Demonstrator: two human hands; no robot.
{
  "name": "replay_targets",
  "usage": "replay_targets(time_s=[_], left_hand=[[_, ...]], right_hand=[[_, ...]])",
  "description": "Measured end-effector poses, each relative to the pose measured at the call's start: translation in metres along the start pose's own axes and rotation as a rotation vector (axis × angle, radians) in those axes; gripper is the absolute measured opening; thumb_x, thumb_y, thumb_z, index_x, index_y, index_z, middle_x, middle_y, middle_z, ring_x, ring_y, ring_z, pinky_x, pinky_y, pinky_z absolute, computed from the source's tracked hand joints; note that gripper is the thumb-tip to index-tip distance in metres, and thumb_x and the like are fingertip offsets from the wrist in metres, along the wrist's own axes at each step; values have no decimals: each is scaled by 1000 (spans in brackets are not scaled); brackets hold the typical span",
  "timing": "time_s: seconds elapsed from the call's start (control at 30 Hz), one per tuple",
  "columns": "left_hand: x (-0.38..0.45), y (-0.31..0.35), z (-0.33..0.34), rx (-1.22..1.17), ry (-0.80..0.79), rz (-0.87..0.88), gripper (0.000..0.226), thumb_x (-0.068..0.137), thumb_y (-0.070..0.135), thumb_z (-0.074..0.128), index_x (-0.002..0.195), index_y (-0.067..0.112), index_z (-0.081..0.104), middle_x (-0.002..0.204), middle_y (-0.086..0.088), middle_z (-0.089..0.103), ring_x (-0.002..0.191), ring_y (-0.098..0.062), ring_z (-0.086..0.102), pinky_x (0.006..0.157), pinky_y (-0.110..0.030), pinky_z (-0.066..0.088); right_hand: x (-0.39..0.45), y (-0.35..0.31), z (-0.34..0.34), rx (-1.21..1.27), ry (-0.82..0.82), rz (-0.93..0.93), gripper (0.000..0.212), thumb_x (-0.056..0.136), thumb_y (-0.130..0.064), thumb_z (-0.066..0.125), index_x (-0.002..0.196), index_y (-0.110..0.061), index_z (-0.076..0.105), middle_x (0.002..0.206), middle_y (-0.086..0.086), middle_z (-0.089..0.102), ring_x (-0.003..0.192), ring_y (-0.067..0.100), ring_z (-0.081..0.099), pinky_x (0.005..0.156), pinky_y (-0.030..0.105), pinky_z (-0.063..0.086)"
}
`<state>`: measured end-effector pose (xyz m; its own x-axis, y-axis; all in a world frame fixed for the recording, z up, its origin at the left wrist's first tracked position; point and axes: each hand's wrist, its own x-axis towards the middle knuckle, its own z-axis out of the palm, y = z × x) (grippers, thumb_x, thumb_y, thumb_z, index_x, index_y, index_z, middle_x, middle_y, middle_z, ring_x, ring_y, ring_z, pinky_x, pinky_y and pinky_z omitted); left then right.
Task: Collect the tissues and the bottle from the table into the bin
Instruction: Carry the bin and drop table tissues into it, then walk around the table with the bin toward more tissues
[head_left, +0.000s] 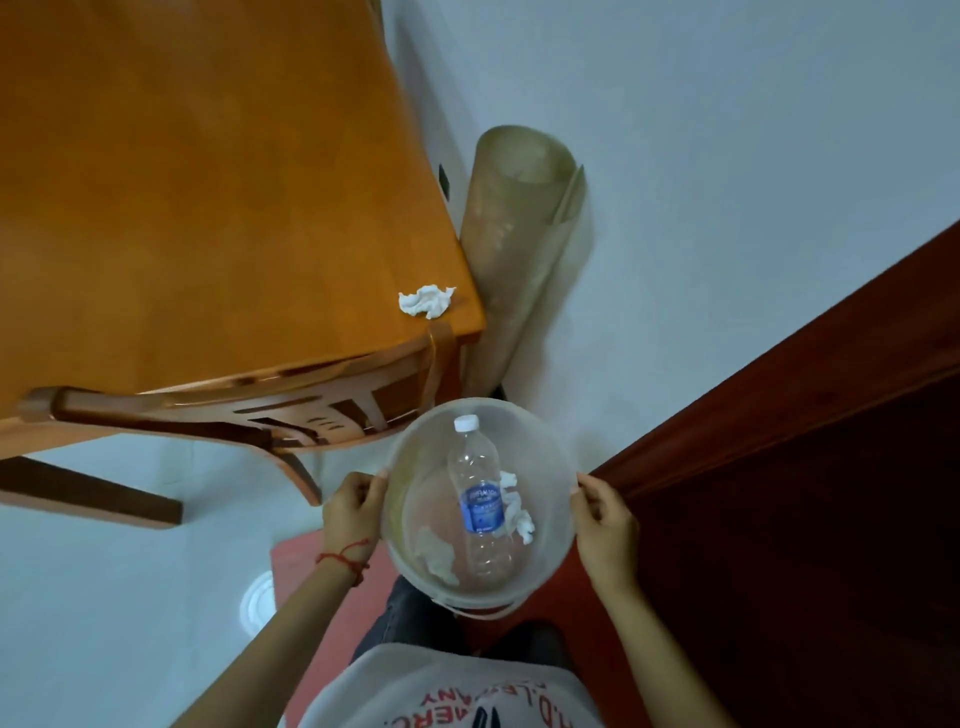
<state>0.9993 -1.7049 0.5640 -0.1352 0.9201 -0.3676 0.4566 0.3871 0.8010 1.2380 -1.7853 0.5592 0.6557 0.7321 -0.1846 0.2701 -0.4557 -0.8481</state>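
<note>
A translucent round bin hangs in front of me, held by its rim on both sides. My left hand grips the left rim and my right hand grips the right rim. Inside lies a clear plastic bottle with a white cap and blue label. Crumpled white tissues rest beside it in the bin: one to its right, another at the lower left. One more crumpled tissue sits on the orange wooden table, near its right corner.
A wooden chair is pushed under the table's near edge. A rolled-up mat leans against the white wall beside the table. Dark red wooden furniture stands to the right. A red mat lies on the floor under me.
</note>
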Motion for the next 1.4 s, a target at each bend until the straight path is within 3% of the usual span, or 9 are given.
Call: replay_targets(time_s=[0.23,0.33,0.43,0.63,0.77,1.0,1.1,1.2,1.4], left_hand=[[0,-4,1,32,14,-57,25,92,33,40,79,17,54,73,0,54,65,-11,48,57,-18,34],[-4,2,4,21,36,-67,26,93,29,38,68,31,41,68,10,46,65,-5,44,57,-15,30],[-9,2,7,7,86,-100,24,93,28,38,77,17,50,68,8,47,66,-8,44,58,-17,32],[-19,6,14,0,167,-142,25,93,31,37,82,14,51,68,7,48,66,-8,45,67,-29,37],[-20,-4,12,65,242,-190,28,91,42,36,67,32,47,68,8,53,66,-13,50,75,-38,43],[-27,3,9,58,305,-162,34,87,50,36,58,36,47,67,-1,60,66,-21,58,72,-43,52],[-29,5,9,25,319,-148,42,76,63,28,57,31,49,69,-11,63,67,-28,60,69,-46,53],[-33,8,8,-1,335,-150,38,72,63,26,57,35,47,63,1,57,65,-22,57,67,-38,48],[-31,15,9,-66,361,-176,33,92,21,43,59,26,45,62,2,50,60,-14,46,58,-21,35]], right_hand=[[23,-5,8,-47,-95,-32,22,84,-10,60,105,-9,66,92,10,68,79,21,62,74,31,50],[36,-10,8,-83,-148,-90,21,84,-9,60,105,-8,66,91,7,66,77,18,60,67,11,44],[49,-17,6,-113,-199,-164,20,83,-7,61,102,-4,66,87,6,65,74,18,60,61,-2,38],[76,-28,5,-123,-333,-229,19,84,-10,62,102,-8,67,84,5,66,71,15,60,62,-1,41],[92,-40,7,-180,-459,-283,26,85,-14,60,111,-10,63,91,3,64,73,8,59,63,0,41],[125,-105,34,-93,-493,-395,32,88,-19,57,119,-11,57,102,-1,59,81,-2,55,65,-3,40],[143,-137,63,-76,-494,-471,34,88,-23,57,121,-13,56,108,0,59,84,4,56,68,3,42],[161,-162,95,-94,-520,-526,37,89,-26,56,123,-13,53,120,5,58,95,12,58,79,20,48],[196,-184,151,-265,-600,-620,41,87,-24,57,127,-12,50,132,11,53,118,25,52,94,39,47]])
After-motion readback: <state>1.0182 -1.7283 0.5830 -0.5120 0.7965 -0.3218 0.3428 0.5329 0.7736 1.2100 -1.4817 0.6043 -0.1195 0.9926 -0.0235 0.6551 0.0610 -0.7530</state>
